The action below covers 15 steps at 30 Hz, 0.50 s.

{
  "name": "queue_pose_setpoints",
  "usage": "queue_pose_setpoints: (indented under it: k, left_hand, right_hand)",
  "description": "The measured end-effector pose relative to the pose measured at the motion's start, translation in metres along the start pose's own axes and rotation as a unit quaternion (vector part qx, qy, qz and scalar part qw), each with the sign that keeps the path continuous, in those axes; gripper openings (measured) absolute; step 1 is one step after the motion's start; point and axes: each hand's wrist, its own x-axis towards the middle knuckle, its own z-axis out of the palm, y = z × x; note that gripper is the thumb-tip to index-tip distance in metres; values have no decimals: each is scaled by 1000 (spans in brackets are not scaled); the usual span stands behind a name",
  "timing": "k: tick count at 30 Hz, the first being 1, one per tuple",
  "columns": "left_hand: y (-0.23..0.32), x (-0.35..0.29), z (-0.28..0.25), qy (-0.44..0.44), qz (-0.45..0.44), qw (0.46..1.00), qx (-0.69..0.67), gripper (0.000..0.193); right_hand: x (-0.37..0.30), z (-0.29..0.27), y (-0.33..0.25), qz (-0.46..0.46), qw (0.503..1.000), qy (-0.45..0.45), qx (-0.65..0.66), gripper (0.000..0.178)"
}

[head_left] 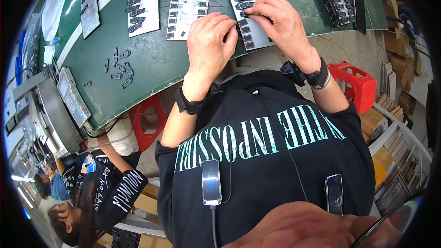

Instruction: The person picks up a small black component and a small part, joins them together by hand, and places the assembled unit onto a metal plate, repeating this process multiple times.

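Observation:
A white board (262, 37) with rows of small black rectangular modules (246, 29) and thin wires juts over the near edge of the green table. My right hand (285, 25) reaches over this board, thumb and forefinger pinched on one small black module in the left row. On the board's left side, my left hand (209, 41) has its fingers curled together, its thumb and forefinger meeting close to the board's edge. Whatever lies between those left fingertips is hidden. Another white board (187, 9) with modules along both sides lies just beyond my left hand.
Loose black modules (120, 68) lie on the green table (156, 59) at left. More loaded boards (146, 4) stand in a row, with a black tray (331, 0) at right. Red stools (356, 85) flank me. A co-worker (96, 188) sits at lower left by a machine (53, 115).

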Motion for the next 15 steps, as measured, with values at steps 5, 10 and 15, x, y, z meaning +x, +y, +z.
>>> queue_pose_setpoints:
  k: [5, 10, 15]
  left_hand:
    - [4, -3, -8, 23, -79, 993, -80, 8]
    - [1, -1, -18, -9, -29, 998, -57, 9]
    - [0, 10, -23, -59, 31, 997, -34, 9]
  right_hand:
    - [2, -1, -1, -21, 999, -2, -35, 16]
    - [-1, -12, -2, -3, 999, 23, -26, 18]
    - [7, -17, 8, -21, 996, 40, -76, 20]
